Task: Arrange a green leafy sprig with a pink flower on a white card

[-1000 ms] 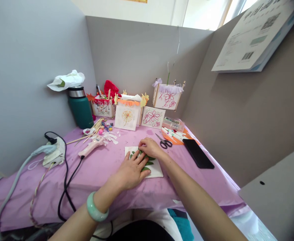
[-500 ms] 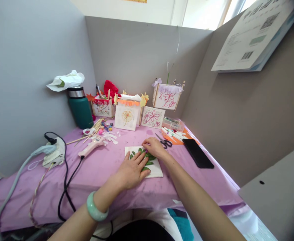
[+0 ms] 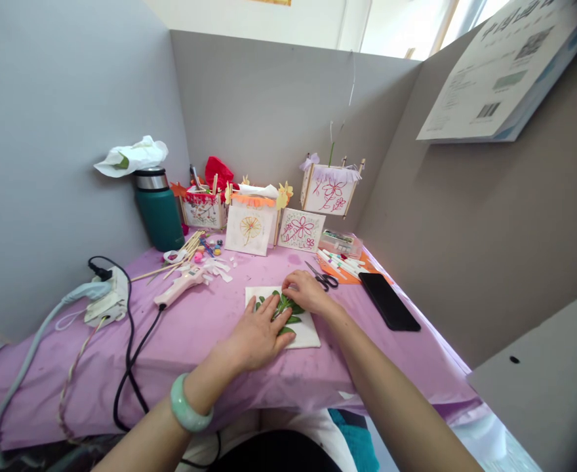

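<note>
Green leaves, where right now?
In the head view, the green leaves lie on the white square just below centre, partly under the spread left hand, with the right hand at their upper right.

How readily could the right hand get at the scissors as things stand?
Probably yes: the scissors lie close beside the right hand, in plain view, with nothing apparent in between.

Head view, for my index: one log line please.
left hand: spread over green leaves; right hand: at leaves' far side; white square: beneath
</note>
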